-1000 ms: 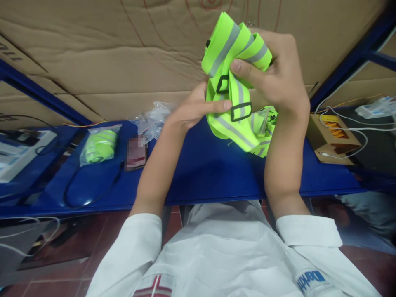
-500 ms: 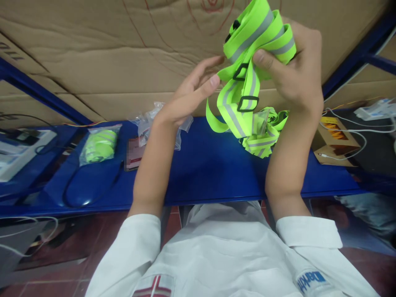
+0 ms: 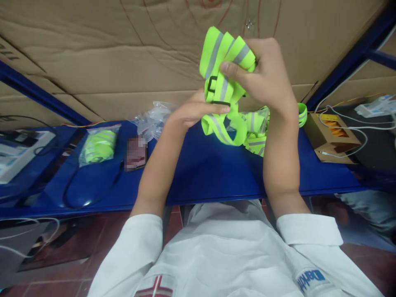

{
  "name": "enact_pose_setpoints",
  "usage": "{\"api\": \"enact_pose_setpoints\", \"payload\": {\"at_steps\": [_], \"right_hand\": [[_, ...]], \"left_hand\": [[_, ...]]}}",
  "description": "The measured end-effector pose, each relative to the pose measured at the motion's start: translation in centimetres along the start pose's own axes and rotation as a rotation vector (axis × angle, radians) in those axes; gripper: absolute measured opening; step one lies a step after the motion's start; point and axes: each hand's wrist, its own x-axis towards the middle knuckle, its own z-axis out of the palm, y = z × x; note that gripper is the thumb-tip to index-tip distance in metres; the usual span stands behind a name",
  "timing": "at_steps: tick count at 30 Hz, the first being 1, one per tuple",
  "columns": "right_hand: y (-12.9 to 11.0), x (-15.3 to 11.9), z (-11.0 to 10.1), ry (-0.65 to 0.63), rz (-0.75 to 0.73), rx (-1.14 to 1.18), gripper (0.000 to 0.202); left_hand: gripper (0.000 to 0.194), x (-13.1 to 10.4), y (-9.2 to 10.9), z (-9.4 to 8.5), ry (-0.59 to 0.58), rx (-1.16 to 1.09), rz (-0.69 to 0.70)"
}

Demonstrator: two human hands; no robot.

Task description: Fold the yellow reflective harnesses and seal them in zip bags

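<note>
A neon green strap [image 3: 213, 53] with a grey stripe is folded in several layers above the blue table. My right hand [image 3: 262, 70] grips the folded layers, thumb in front. Lower down, my left hand [image 3: 201, 108] has its thumb over the strap beside a black buckle [image 3: 221, 103], its other fingers hidden behind. One loop hangs below the left hand. More green straps [image 3: 256, 140] lie on the table behind, partly covered by my right forearm.
Bagged green straps [image 3: 100, 145], a dark flat item [image 3: 136, 153] and clear plastic bags [image 3: 153, 119] lie left on the blue table [image 3: 213, 173]. A cardboard box [image 3: 332, 138] and white cables stand right. Cardboard [image 3: 93, 53] backs the table.
My right hand has moved left and down with the folded strap. My left hand has moved slightly right and down, and its thumb now presses on the strap near the lower buckle.
</note>
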Motion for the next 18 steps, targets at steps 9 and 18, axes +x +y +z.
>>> {"api": "enact_pose_setpoints", "payload": {"at_steps": [9,18], "right_hand": [[1.7,0.1,1.3,-0.08,0.361,0.628,0.036],[3.6,1.5,3.8,-0.062,0.231,0.117,0.061]], "left_hand": [[0.06,-1.7,2.8,-1.0,-0.105,0.152,0.0],[0.042,0.3,0.6,-1.4,-0.011,0.171,0.281]]}}
